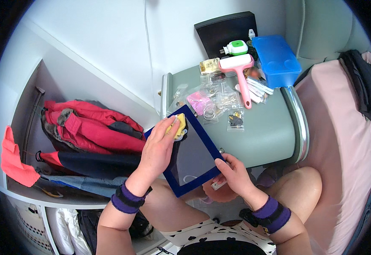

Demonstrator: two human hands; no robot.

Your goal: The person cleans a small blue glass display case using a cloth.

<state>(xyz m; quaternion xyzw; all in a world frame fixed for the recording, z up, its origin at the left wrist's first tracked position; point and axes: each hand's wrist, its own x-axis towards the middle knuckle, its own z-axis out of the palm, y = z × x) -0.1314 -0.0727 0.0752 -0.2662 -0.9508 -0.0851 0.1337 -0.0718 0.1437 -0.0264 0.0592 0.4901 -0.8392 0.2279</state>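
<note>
A flat jewelry display case or lid, with a dark blue velvet-like frame around a clear pane, is held tilted above my lap. My left hand presses a crumpled yellow cloth against the pane near its upper left corner. With thumb on top and fingers beneath, my right hand grips the frame at its right corner. Below that hand is a pinkish thing with a small white piece on it, partly hidden. The frame's left edge is partly covered by my left hand.
A green nightstand holds small plastic bags of jewelry, a pink-handled lint roller, a blue plastic box and a white-green plug-in device. Clothes hang in an open wardrobe at left. A pink-covered bed stands at right.
</note>
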